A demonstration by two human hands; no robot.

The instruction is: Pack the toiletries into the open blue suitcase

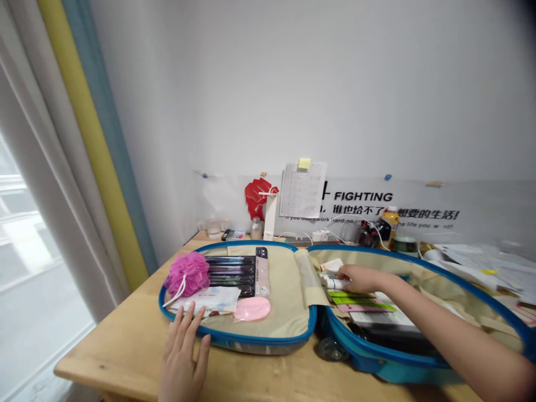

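An open suitcase with blue zip edging [274, 338] lies flat on the table. My left hand [184, 346] is spread open at the front rim of its left half, fingertips by a white packet [213, 298]. Around the packet are a magenta bath puff [190, 274], a packaged set of dark pens or brushes [230, 272] and a pink oval item [252, 308]. My right hand [358, 278] reaches into the right half, its bent fingers closed at the end of a white tube [334, 282]. The fingertips are partly hidden. Below it lie green and pink packets [362, 301].
The wooden table [121, 329] ends at the left by the curtains [79, 139]. Behind the suitcase stand a small glass bottle [256, 229], a white stand [270, 218] and a yellow bottle [390, 223], with cables. Papers [464, 259] spread at the right.
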